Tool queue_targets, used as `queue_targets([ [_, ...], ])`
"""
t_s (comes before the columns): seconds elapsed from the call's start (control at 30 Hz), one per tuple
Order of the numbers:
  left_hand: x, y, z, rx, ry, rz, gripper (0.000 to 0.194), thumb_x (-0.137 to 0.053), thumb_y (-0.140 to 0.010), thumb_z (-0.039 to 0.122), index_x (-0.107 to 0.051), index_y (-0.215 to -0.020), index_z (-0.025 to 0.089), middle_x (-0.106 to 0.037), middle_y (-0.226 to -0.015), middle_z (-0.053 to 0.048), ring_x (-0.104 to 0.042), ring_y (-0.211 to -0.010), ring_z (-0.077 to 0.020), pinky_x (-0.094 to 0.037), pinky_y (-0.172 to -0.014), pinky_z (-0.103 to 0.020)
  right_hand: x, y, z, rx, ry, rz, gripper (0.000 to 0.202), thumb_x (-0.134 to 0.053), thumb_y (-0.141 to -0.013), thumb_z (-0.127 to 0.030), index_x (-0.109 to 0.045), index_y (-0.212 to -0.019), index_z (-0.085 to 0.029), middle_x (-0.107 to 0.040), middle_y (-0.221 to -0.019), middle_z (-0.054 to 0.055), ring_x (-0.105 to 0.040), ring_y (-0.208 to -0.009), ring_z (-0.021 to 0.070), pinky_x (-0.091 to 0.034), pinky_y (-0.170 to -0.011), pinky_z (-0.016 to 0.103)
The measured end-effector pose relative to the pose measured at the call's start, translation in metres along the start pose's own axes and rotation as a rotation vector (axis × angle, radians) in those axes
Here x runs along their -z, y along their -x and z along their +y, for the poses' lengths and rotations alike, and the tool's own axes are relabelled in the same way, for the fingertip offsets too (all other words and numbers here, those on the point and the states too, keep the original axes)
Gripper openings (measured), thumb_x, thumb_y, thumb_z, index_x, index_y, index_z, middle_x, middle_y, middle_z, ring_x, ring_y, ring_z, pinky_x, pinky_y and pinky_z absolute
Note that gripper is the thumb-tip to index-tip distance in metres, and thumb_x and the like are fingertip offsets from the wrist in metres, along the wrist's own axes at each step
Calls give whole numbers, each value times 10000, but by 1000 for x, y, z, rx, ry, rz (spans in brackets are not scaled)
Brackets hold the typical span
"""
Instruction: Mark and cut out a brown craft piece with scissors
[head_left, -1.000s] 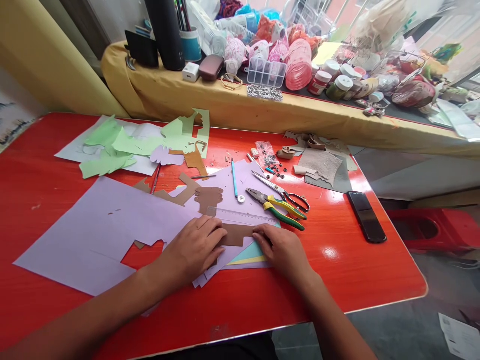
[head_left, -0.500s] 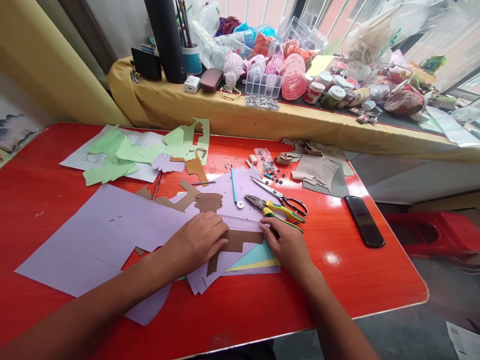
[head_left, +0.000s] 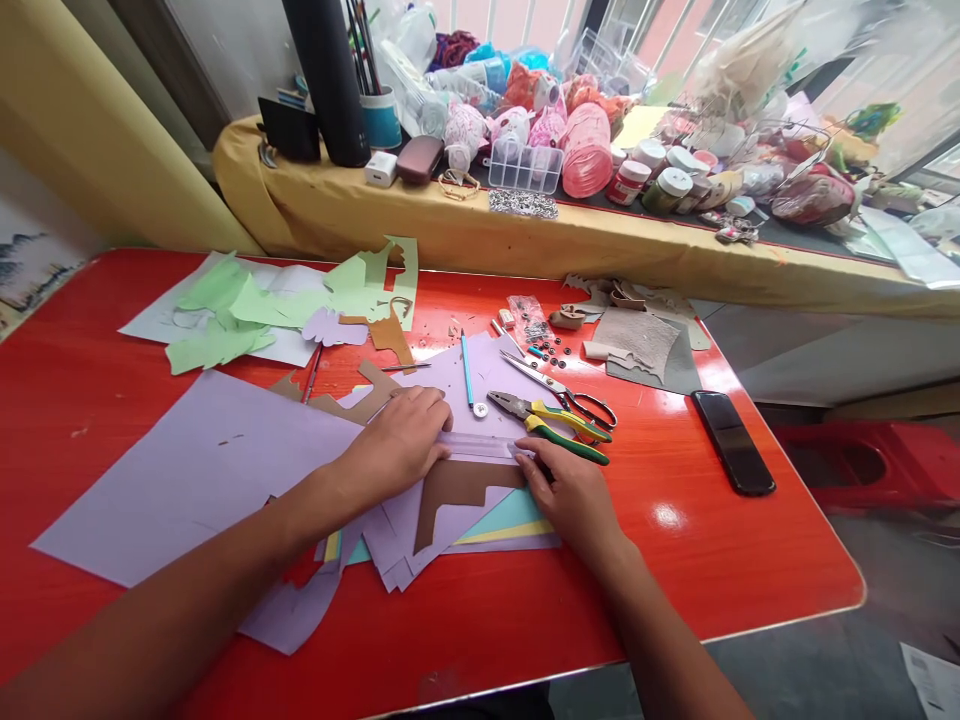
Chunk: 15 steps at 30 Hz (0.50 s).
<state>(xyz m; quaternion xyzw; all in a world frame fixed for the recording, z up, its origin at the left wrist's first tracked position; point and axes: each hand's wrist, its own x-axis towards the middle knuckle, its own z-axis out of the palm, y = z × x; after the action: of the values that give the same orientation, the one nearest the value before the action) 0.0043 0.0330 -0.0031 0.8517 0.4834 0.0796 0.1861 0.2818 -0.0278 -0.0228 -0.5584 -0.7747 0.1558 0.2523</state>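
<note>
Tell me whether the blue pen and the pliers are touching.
Apart: the head view shows purple paper between the blue pen and the pliers.

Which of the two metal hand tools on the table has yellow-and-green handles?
The pliers, the tool nearer the right hand. The scissors, just beyond them, have dark, looped handles instead.

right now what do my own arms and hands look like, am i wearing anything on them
Your left hand and right hand are bare: no gloves, rings, watch or bracelet shows. No sleeves cover the visible forearms, and no markings stand out on them.
</note>
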Motion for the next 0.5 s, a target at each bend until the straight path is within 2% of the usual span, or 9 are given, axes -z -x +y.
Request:
queue_targets([
  [0.13, 14, 4, 6, 76, 195, -69, 54, -597, -989, 197, -627, -967, 236, -718, -990, -49, -651, -974, -269, -483, -837, -402, 3, -1, -4, 108, -15, 97, 188, -579, -1127, -274, -758, -1147, -220, -843, -1013, 78, -803, -900, 249, -601, -789, 350],
  [0.23, 24, 16, 11, 117, 379, -90, 99, -584, -977, 242, -674, -1014, 256, -760, -1000, -22, -676, -941, -241, -487, -813, -372, 9, -3, -8, 187, -12, 172, 140, -621, -1113, -256, -751, -1154, -223, -788, -913, 69, -741, -833, 239, -583, -772, 361],
  [0.33, 24, 33, 20, 182, 516, -94, 101, -612, -956, 300, -701, -988, 268, -772, -974, 0, -685, -892, -219, -499, -767, -343, 16, -5, -14, 232, -20, 213, 135, -652, -1096, -242, -748, -1189, -223, -749, -948, 83, -707, -883, 249, -582, -800, 375],
  [0.4, 19, 44, 28, 210, 590, -85, 89, -633, -945, 320, -702, -961, 266, -764, -908, 12, -681, -818, -201, -509, -721, -324, 18, -6, -18, 244, -2, 170, 149, -661, -1095, -281, -752, -1195, -220, -733, -1013, 105, -696, -948, 269, -582, -835, 396],
  [0.5, 5, 56, 37, 194, 629, -46, 90, -598, -963, 272, -685, -952, 257, -736, -811, 27, -661, -697, -175, -518, -643, -303, 16, -4, -22, 245, 19, 31, 192, -624, -1117, -328, -766, -1046, -220, -721, -1019, 109, -679, -955, 269, -562, -845, 404],
])
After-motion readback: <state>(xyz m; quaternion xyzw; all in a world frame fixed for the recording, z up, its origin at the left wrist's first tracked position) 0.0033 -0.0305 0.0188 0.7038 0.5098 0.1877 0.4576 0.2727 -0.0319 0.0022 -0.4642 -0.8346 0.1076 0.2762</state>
